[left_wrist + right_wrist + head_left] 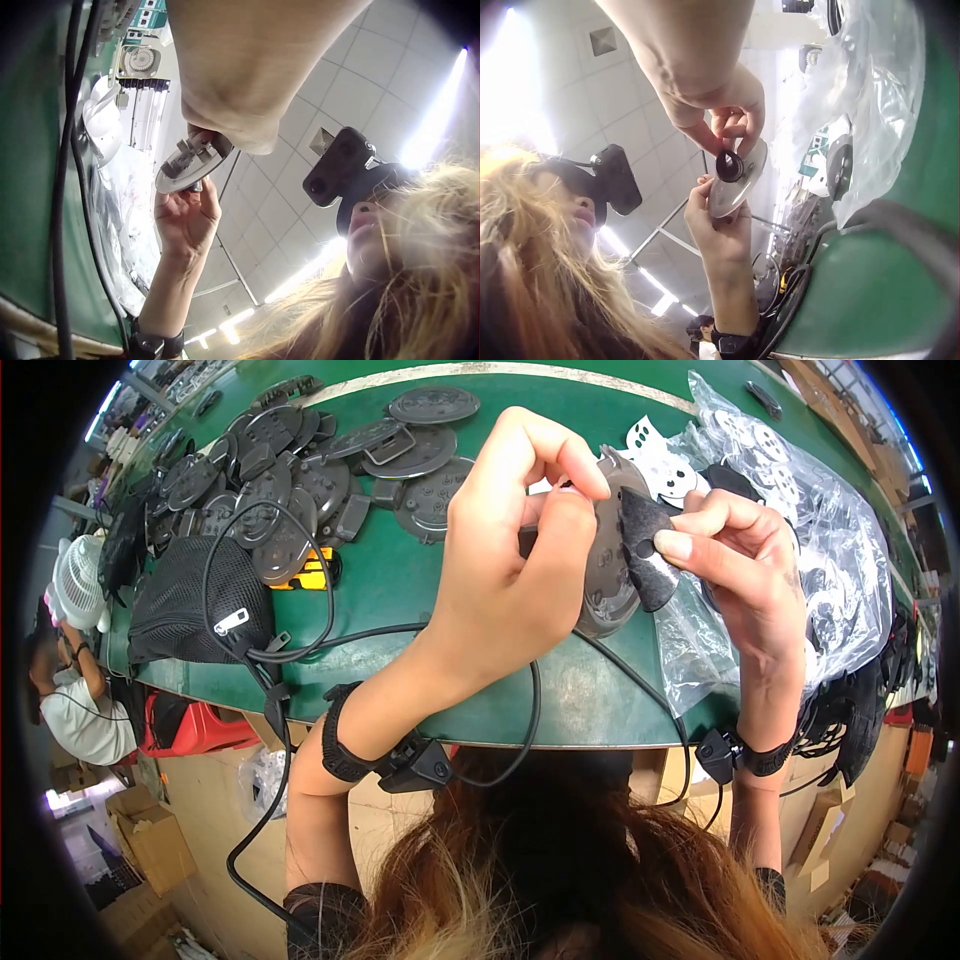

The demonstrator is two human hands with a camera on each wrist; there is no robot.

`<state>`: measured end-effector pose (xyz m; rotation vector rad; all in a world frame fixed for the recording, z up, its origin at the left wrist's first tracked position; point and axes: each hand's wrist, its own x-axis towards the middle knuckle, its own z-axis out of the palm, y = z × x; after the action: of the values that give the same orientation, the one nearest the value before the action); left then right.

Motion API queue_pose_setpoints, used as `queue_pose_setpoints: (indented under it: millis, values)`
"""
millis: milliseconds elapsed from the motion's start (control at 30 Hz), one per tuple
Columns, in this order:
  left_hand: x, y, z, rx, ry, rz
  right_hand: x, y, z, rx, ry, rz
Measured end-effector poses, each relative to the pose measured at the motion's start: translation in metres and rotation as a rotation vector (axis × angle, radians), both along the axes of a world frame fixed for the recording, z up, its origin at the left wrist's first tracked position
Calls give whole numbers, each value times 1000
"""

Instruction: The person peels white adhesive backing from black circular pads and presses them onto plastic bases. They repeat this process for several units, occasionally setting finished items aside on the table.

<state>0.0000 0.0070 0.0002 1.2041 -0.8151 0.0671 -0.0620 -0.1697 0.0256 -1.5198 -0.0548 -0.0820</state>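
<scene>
My left hand (520, 555) grips a round grey plastic cover (608, 585), raised above the table and tilted on edge. Thumb and fingers of my right hand (745, 560) pinch a dark, soft-looking pad (650, 575) close against the cover's right side. In the right wrist view the pad (726, 166) is bent into a loop in front of the cover's smooth face (739, 191). Moulded parts stand out on the cover's other face (196, 154) in the left wrist view. My left fingertips are partly hidden behind the hand in the head view.
Many similar round covers (430, 450) lie piled at the back left. A black mesh pouch (200, 600), a yellow item (305, 572) and black cables (350, 638) are at the left. A clear plastic bag (850, 580) with white cut-out sheets (665, 472) lies at the right.
</scene>
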Motion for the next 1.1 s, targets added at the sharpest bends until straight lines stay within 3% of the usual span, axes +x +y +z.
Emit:
queue_pose_setpoints:
  millis: [267,600,700,867,933,1000,1100]
  values:
    - [-2,-2,-4,-85,54,-4,-7,16,3,-117,1,-181]
    - [-6,-6,-10,-99,13,74,-11,28,-7,-689,-317,-257]
    - [-4,-8,-13,-193,30,33,-9,30,-9,-1036,-510,-344]
    - [-5,-8,-11,-255,234,-97,-5,30,-14,-993,-489,-356]
    - [-3,-7,-7,-232,192,-248,-1,26,-14,-332,-177,-115]
    - [-1,-8,-5,-197,155,-291,2,22,-10,-138,-128,-82]
    - [9,-3,-3,-93,214,-379,3,6,-3,-172,-72,-60]
